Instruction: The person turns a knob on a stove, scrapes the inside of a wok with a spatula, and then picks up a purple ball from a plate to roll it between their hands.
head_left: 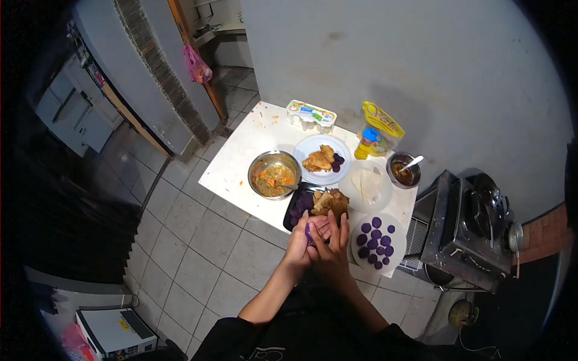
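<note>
Between my hands, at the front edge of the table, is a small lump of purple dough (309,234), mostly covered by the fingers. My left hand (297,245) is cupped around it. My right hand (332,248) presses against it from the other side, fingers close to the left palm. Just beyond the hands sits a black tray (286,222) with purple mash (301,207) on its left and browned, folded food pieces (330,203) on its right. A white plate (357,262) to the right bears several purple dough balls (372,243).
The white table (232,174) also carries a metal bowl (251,183) of orange-flecked mixture, a plate of fried pieces (307,174), an egg carton (311,115), an oil bottle (362,149), a plate with pale wrappers (364,182) and a sauce bowl (394,174). A stove (460,240) stands right.
</note>
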{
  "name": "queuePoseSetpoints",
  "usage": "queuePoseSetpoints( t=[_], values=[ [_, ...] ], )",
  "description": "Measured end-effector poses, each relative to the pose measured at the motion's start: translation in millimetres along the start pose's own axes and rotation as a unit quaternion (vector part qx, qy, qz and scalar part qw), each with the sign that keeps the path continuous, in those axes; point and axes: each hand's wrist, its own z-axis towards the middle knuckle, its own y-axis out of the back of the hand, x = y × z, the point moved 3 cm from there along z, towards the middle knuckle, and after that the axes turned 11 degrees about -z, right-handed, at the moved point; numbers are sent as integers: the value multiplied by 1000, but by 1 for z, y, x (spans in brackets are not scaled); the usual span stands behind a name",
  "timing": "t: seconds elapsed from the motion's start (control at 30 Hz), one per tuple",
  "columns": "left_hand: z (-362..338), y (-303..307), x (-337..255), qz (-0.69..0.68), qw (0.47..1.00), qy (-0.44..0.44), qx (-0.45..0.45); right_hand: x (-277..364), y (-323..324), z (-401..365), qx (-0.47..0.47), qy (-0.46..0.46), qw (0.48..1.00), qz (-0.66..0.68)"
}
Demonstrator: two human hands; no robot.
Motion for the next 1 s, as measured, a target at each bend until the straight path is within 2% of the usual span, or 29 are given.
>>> queuePoseSetpoints(
  t=[0.13,0.2,0.3,0.37,0.47,0.57,0.6,0.7,0.73,0.83,1.0],
  values=[
    [35,-3,-33,65,997,-4,50,-8,-23,35,-11,0,1000,6],
    [41,-31,-44,76,994,7,74,-11,-18,51,-30,-12,999,20],
    [54,-57,-55,78,996,9,48,-17,-16,68,-77,-17,996,30],
    [72,-48,-57,74,991,41,102,-23,-27,72,-91,2,996,1],
    [84,-42,-66,80,983,73,148,-19,-30,80,-41,-12,998,-50],
    [93,-40,-70,32,981,114,152,-11,-19,91,-28,-29,998,-40],
    [98,-39,-71,-119,940,172,269,-8,-13,94,-28,-37,999,-28],
    [89,-67,-85,-35,982,160,93,-4,-4,96,5,-70,997,-44],
    [89,-70,-87,-37,978,193,71,-4,-8,99,-2,-82,994,-68],
    [101,-58,-86,89,963,217,132,3,-38,102,-42,-158,984,-77],
    [77,-85,-111,76,948,299,72,47,-44,111,-55,-239,959,-144]
  ],
)
